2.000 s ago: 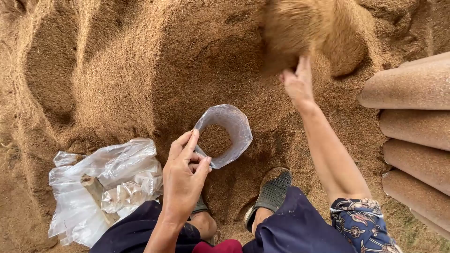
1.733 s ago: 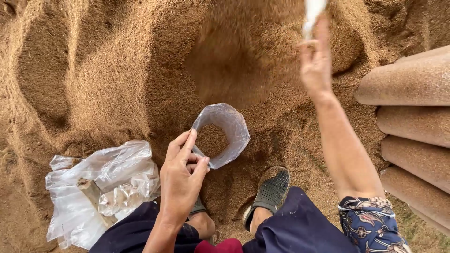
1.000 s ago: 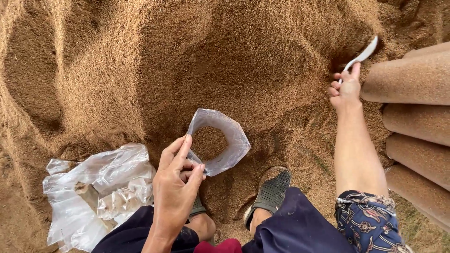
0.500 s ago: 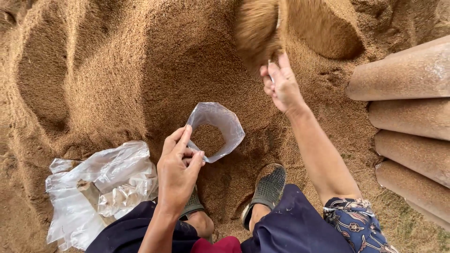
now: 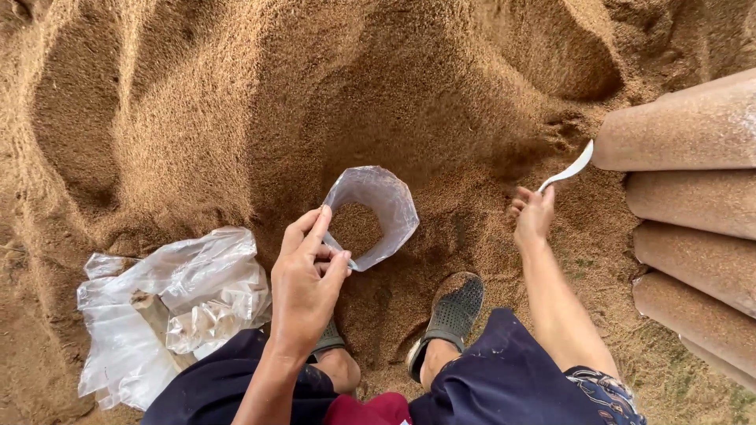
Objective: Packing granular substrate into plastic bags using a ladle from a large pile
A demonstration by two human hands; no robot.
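My left hand (image 5: 307, 283) pinches the near rim of a clear plastic bag (image 5: 386, 206) and holds its mouth open; brown grain shows inside it. The bag sits in a hollow at the foot of a big heap of brown grain (image 5: 260, 102). My right hand (image 5: 534, 216) is lowered to the grain at the right, fingers closed on the handle of a white scoop (image 5: 568, 169) whose blade lies against the grain beside the filled bags.
A crumpled pile of clear plastic bags (image 5: 169, 295) lies at my left. Several filled, grain-coloured tubular bags (image 5: 693, 197) are stacked along the right edge. My two feet in dark clogs (image 5: 453, 311) rest on the grain below the open bag.
My right hand, raised over the heap half a second ago, has swung down and right to the grain by the filled bags. The left hand and open bag have stayed put.
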